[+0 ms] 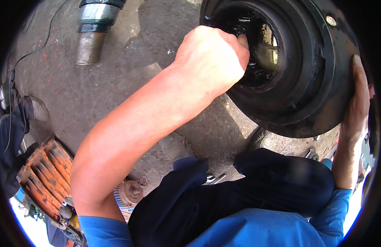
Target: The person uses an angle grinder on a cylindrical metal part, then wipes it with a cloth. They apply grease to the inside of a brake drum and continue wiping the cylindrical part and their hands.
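A big black ring-shaped metal housing (297, 117) with a stepped, wide flange stands at the upper right. Dark grease coats its round bore, and light comes through from the far side. My left hand (213, 53) is curled at the mouth of this bore, back of the hand up and thumb bent inward. Its fingertips are hidden, so whatever they hold cannot be made out. On the right, my right hand (357, 99) grips the flange's outer edge, one finger lying along the rim and the others partly out of sight.
A stepped metal shaft (91, 47) stands at the upper left near a thin black cable (42, 45). An orange ribbed metal piece (48, 175) and a round finned part (130, 193) lie lower left. Another person's shoe (38, 109) shows at left; small tools (312, 154) lie under the flange.
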The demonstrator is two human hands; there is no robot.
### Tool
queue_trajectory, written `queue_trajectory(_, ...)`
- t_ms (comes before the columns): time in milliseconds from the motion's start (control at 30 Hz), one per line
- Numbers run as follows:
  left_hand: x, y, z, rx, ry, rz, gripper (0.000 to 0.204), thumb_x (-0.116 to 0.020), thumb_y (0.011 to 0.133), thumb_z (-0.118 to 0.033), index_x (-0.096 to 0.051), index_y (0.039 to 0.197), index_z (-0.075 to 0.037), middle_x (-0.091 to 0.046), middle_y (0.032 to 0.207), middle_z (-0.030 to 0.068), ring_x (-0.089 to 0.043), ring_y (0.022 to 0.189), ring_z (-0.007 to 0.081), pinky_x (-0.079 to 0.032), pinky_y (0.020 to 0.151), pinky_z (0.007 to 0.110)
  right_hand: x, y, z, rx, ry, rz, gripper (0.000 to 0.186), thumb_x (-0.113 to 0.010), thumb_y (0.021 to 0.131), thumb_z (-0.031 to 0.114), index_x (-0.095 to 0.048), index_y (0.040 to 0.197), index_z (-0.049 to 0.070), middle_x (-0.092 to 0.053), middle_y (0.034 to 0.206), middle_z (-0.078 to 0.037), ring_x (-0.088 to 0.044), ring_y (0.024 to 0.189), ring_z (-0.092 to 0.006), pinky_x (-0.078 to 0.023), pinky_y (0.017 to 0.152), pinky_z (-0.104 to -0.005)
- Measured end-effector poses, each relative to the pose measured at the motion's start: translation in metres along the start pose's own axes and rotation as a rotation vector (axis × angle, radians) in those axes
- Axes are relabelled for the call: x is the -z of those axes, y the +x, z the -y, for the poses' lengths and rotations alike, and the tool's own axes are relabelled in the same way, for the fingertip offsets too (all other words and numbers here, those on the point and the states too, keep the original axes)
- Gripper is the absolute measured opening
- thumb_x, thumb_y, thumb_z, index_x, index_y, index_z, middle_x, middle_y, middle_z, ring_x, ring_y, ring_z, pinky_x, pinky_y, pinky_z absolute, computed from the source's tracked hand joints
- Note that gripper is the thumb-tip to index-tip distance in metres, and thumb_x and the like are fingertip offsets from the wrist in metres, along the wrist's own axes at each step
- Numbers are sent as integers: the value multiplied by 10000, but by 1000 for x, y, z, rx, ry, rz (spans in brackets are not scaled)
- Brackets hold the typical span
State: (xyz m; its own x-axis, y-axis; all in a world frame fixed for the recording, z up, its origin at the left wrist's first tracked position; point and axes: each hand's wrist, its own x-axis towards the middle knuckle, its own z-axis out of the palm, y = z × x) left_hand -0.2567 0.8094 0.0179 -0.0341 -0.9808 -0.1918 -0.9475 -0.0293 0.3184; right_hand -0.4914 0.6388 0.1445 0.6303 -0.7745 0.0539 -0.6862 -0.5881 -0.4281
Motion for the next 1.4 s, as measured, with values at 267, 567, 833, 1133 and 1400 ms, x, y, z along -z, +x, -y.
queue_trajectory(267,4,15,-8,-22,284,131,373,-655,924,-183,-631,1244,7,-762,933,94,-761,869,207,-621,692,346,9,2,-28,-104,83,-2,452,-479,1075,336,-567,1422,59,-621,1340,-135,-615,1224,-188,-437,1097,-313)
queue_trajectory(567,8,8,-3,-1,153,35,338,-641,897,-141,-656,1202,5,-758,898,96,-763,820,226,-618,665,353,13,0,-34,-81,53,10,442,-486,1071,330,-581,1410,62,-639,1318,-131,-618,1225,-200,-439,1096,-319)
queue_trajectory(833,9,20,-12,43,234,177,391,-648,914,-159,-640,1277,-15,-765,959,80,-762,860,213,-618,677,348,4,3,-18,-88,46,-4,440,-500,1065,327,-583,1406,62,-644,1312,-131,-618,1224,-204,-441,1094,-322)
queue_trajectory(1133,6,39,-21,47,315,288,409,-660,917,-160,-637,1309,-44,-760,966,6,-748,856,181,-600,640,337,2,2,-8,-89,36,-8,437,-517,1059,323,-585,1402,62,-649,1305,-131,-617,1224,-210,-443,1092,-325)
queue_trajectory(1400,-8,9,-13,-49,466,162,504,-761,799,-159,-648,1282,-73,-708,813,-30,-734,788,164,-578,565,319,-2,4,4,-83,20,-19,435,-531,1053,320,-587,1398,61,-653,1298,-131,-617,1223,-214,-445,1090,-327)
